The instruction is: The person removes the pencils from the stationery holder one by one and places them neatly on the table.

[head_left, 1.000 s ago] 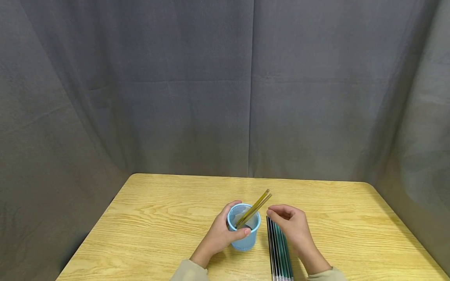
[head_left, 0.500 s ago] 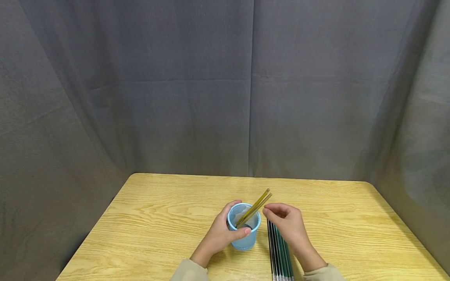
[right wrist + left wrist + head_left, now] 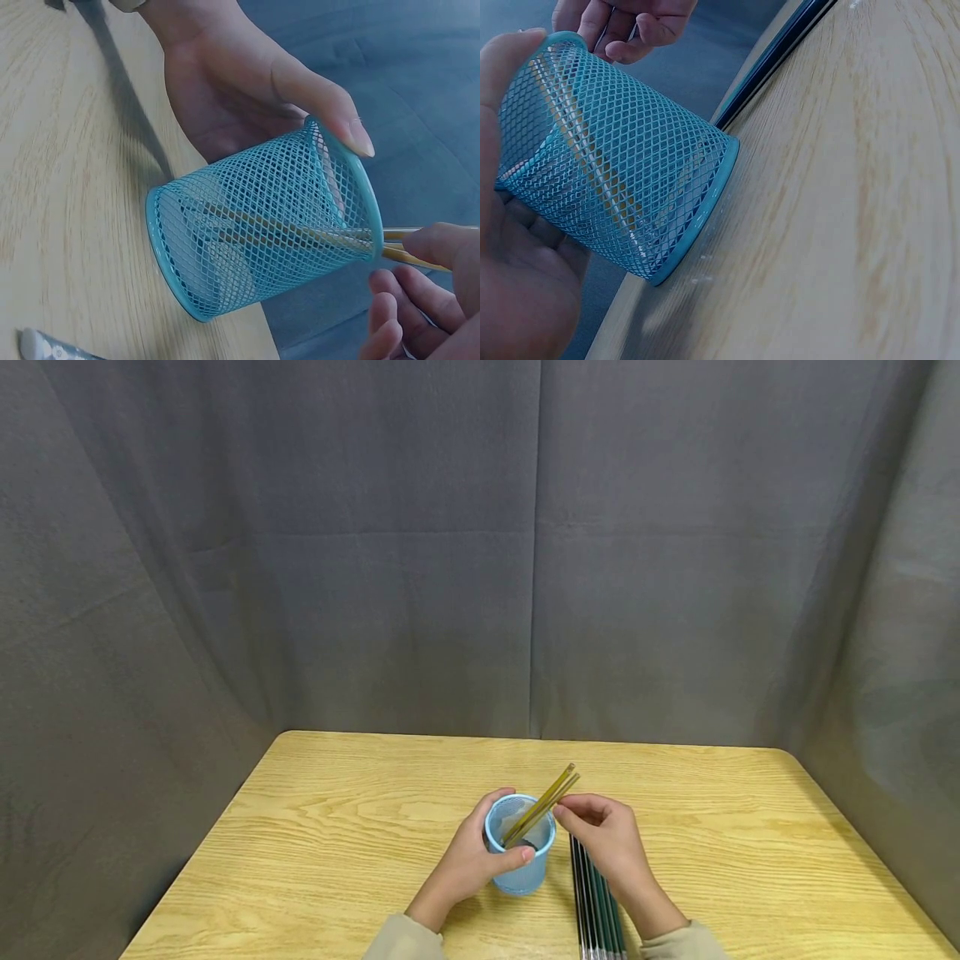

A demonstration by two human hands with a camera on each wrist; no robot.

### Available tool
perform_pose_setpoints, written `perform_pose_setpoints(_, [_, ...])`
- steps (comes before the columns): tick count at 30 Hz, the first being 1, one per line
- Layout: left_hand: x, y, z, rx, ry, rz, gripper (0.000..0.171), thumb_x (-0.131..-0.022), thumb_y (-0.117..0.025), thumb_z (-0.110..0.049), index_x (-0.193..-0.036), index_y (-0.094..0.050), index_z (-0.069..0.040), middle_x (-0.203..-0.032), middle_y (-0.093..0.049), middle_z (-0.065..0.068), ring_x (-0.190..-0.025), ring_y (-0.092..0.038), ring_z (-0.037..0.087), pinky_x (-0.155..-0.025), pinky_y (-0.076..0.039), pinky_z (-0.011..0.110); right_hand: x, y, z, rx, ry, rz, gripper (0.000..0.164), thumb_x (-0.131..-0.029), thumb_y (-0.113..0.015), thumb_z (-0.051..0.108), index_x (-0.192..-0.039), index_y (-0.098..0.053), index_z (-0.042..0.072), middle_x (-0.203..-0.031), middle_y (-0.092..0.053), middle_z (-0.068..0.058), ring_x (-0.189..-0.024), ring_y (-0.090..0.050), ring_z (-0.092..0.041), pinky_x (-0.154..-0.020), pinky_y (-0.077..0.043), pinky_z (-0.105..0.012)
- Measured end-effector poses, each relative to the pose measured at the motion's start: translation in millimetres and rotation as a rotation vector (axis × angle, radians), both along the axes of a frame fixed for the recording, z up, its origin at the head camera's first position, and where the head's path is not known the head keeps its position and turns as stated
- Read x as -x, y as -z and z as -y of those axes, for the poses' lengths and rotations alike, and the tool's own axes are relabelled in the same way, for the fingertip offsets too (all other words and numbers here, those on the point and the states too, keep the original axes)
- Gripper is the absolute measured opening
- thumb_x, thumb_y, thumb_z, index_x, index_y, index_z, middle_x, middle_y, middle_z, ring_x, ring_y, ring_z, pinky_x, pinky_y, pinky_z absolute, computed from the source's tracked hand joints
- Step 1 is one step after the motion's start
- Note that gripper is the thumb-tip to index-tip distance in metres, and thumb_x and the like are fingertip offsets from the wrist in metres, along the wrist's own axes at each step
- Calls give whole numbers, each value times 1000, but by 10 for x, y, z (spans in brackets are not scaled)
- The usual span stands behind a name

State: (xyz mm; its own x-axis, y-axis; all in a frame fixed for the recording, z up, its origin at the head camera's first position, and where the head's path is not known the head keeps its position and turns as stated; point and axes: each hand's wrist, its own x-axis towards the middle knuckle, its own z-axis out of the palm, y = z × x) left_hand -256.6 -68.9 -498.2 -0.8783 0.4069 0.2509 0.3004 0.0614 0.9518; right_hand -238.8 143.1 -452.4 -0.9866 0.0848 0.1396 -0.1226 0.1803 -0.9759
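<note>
A light-blue mesh pencil cup (image 3: 519,872) stands on the table, and my left hand (image 3: 468,860) grips its side with the thumb over the front rim. Slim yellow pencils (image 3: 542,807) lean inside it, their upper ends sticking out to the right. My right hand (image 3: 603,839) is at the cup's right rim, thumb and forefinger tips close together right beside the pencils. In the right wrist view, its thumb (image 3: 431,244) overlaps them; I cannot tell whether it pinches one. Under the right hand lies a row of dark green and black pencils (image 3: 596,902), partly hidden by it.
The wood-grain table (image 3: 360,793) reaches back to a grey curtain (image 3: 420,635), which also hangs along both sides. A silver pencil end (image 3: 56,349) shows at the lower left of the right wrist view.
My right hand has moved left from above the row of dark pencils to the yellow pencils at the cup's rim. The left hand and the cup have stayed in place.
</note>
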Motion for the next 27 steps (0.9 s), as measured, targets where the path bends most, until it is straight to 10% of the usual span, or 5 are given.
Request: perform_pose_setpoints(27, [5,-2,-5,0,2,16,77,-83,-79,-34,-148,-37,-28,-131,-56,9,-114,-55,24,-96,-44,47,39,53,81,1,32,1,12,-86,-77,9,-92,-74,0,-89,-69,-7,-82,-62,-17,-72,-50,-26])
